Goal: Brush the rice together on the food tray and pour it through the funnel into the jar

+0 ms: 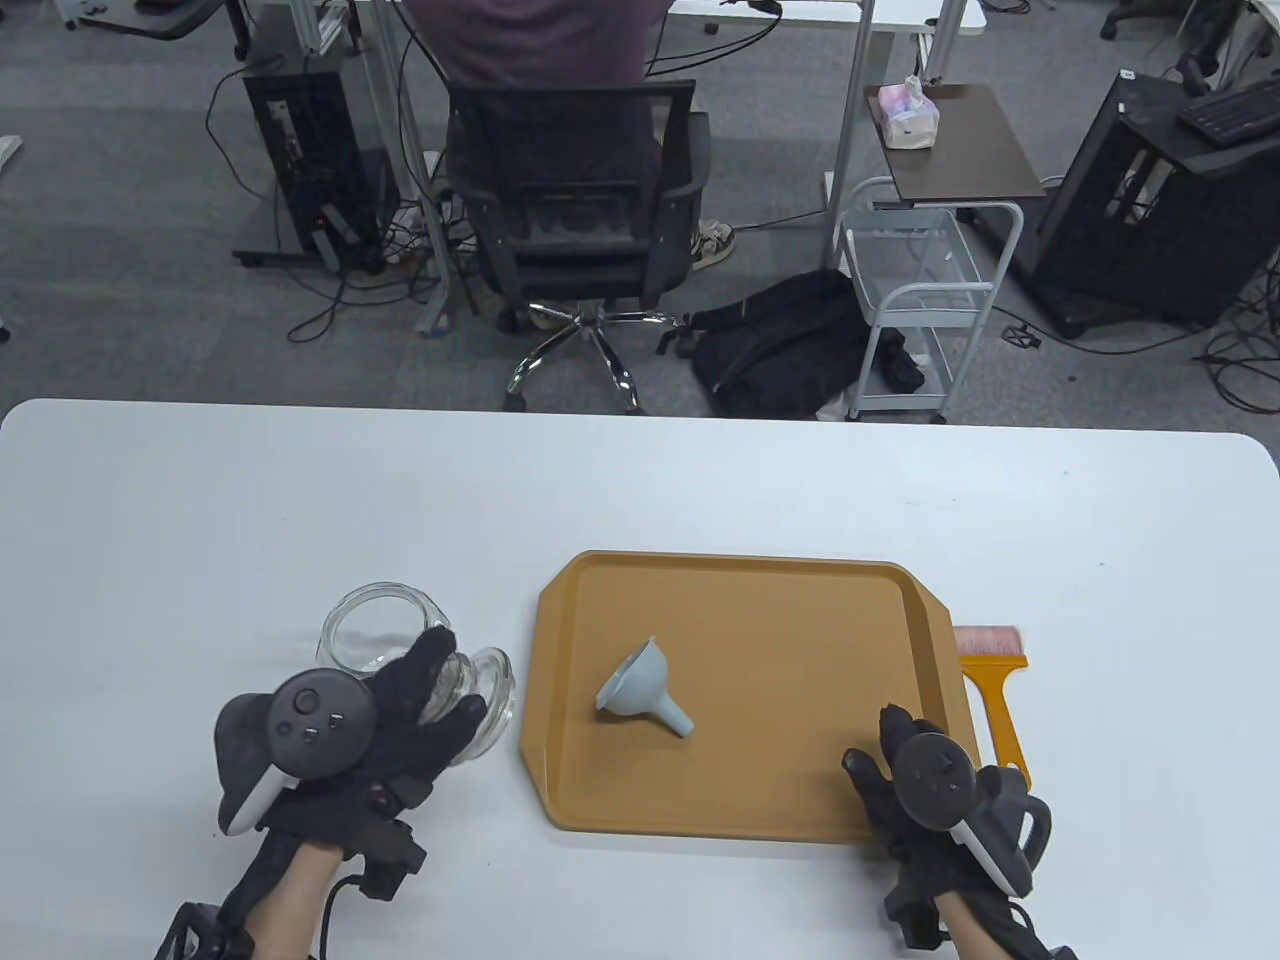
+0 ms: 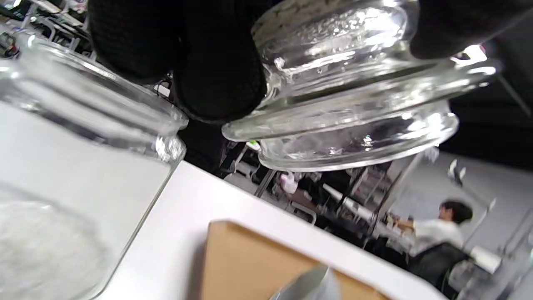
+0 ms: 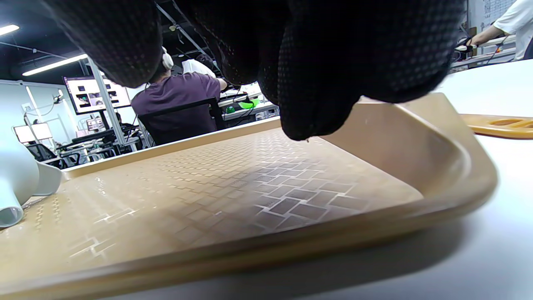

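My left hand point(image 1: 400, 715) holds the glass lid point(image 1: 480, 705), with my fingers point(image 2: 216, 71) curled around its top, just beside the open jar point(image 1: 375, 625) on the white tabletop point(image 1: 200, 520). The lid is lifted, tilted, and apart from the jar mouth. The jar stands to the left of the orange tray point(image 1: 740, 600). A grey funnel point(image 1: 640, 690) lies on its side in the tray. I cannot see rice. My right hand point(image 1: 930, 790) rests over the near right corner of the tray, fingers point(image 3: 325, 83) loosely bent and holding nothing. The brush point(image 1: 990, 680) lies just beside the tray's right edge.
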Demonstrator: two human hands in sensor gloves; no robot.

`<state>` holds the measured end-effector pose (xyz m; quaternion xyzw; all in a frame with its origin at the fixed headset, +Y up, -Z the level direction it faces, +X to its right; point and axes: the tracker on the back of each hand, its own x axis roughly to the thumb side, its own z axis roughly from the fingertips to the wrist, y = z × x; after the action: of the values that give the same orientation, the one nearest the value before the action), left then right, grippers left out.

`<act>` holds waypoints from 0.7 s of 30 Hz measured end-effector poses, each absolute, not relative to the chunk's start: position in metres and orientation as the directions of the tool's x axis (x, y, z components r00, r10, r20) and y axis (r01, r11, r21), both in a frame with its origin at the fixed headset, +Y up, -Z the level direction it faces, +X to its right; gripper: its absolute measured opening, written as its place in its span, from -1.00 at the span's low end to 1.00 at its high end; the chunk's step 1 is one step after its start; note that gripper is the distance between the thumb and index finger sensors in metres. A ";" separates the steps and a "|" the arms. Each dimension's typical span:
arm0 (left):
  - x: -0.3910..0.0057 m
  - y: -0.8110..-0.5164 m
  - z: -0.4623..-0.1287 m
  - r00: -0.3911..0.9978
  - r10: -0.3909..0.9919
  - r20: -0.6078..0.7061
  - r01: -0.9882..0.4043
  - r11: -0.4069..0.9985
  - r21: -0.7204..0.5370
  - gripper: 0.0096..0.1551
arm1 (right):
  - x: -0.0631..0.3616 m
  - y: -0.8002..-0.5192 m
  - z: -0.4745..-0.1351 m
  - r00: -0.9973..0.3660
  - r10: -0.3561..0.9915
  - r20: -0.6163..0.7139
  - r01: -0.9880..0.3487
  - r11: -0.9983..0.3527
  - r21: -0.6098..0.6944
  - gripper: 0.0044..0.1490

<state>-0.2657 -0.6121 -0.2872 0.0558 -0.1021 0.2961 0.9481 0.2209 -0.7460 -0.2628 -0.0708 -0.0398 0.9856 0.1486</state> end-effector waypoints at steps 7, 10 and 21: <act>-0.288 -0.597 -0.314 0.938 0.346 0.022 -0.344 0.923 0.171 0.00 | 0.217 -0.741 -0.260 -0.947 0.303 -0.104 -0.291 -0.949 -0.121 -0.09; -0.289 -0.602 -0.323 0.974 0.227 -0.017 -0.222 0.963 0.154 0.00 | 0.213 -0.738 -0.257 -0.949 0.303 -0.083 -0.291 -0.948 -0.132 -0.09; -0.279 -0.626 -0.340 0.996 0.081 -0.048 -0.075 0.991 0.109 -0.02 | 0.205 -0.737 -0.255 -0.956 0.289 -0.054 -0.280 -0.952 -0.122 -0.09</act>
<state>-0.2791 -0.6256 -0.3403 0.0538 0.0260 0.0392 0.9974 0.2053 -0.7372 -0.2548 -0.0355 -0.0568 0.9873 0.1441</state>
